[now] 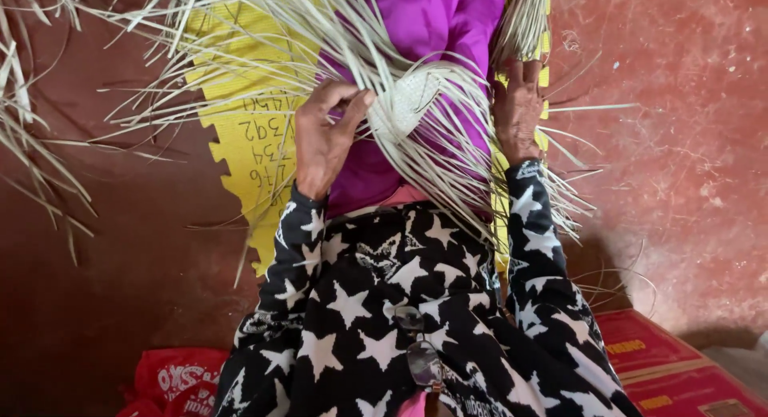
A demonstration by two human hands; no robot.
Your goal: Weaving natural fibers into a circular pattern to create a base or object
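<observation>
Left hand (324, 141): fingers pinch straw strands at the woven straw disc (408, 101). Right hand (518, 105): fingers open, resting flat on loose strands (448, 169).

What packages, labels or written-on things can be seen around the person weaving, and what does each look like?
Red bag: bottom left on the floor, crumpled, red with white print.
Red box: bottom right, flat, rectangular, red with small yellow marks.
Yellow mat: under the person's lap, beside the left hand, bright yellow with a notched edge and handwritten dark figures.
</observation>
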